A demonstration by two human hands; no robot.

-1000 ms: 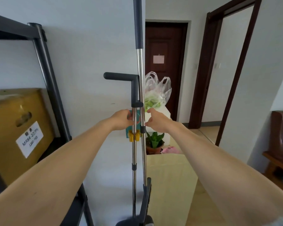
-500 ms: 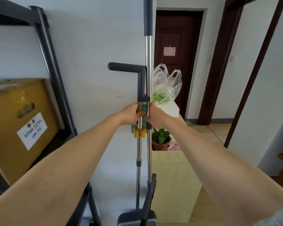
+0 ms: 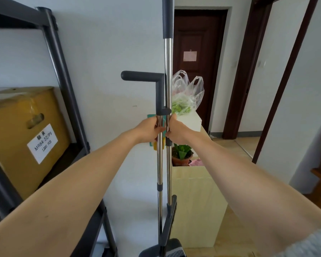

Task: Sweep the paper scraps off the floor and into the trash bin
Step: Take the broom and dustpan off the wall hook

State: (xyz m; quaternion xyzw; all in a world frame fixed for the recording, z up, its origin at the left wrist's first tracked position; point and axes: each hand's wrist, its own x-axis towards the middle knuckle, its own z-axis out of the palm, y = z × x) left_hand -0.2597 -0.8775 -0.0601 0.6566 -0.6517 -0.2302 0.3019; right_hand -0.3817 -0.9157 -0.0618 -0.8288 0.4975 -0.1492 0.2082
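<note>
Left grip and right grip clenched, close together.

The broom pole is cut off by the top edge, the dustpan by the bottom edge. The door notice is too small to be read.

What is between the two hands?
The head view shows two shiny poles there: the left hand grips the dustpan pole, the right hand the broom pole.

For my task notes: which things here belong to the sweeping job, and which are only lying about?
For the job: broom handle in right hand; dustpan handle in left hand.
Lying about: cardboard box, plastic bag, potted plant, metal rack.
</note>
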